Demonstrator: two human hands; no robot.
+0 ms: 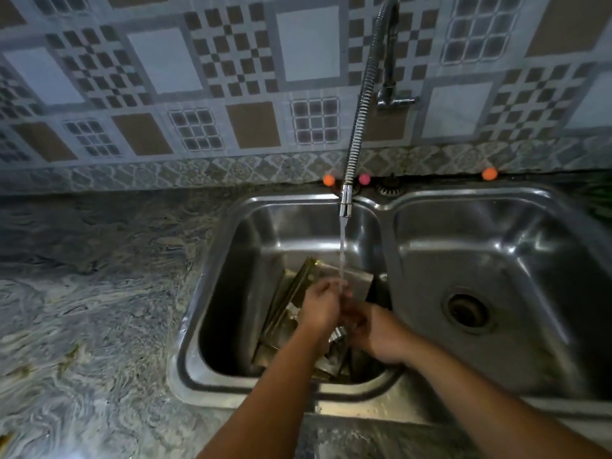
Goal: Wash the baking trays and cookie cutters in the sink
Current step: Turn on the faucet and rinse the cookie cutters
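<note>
Here | left basin (231,260): baking trays (291,293) | both hands' fingers under water: grip unclear

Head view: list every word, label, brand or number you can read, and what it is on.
None readable. The steel double sink, coiled metal tap hose, gold-toned baking trays and patterned wall tiles show no lettering; the tile marks are only decoration.

Hands (344,313) hide what the fingers (356,321) hold; trays (291,293) partly covered.
</note>
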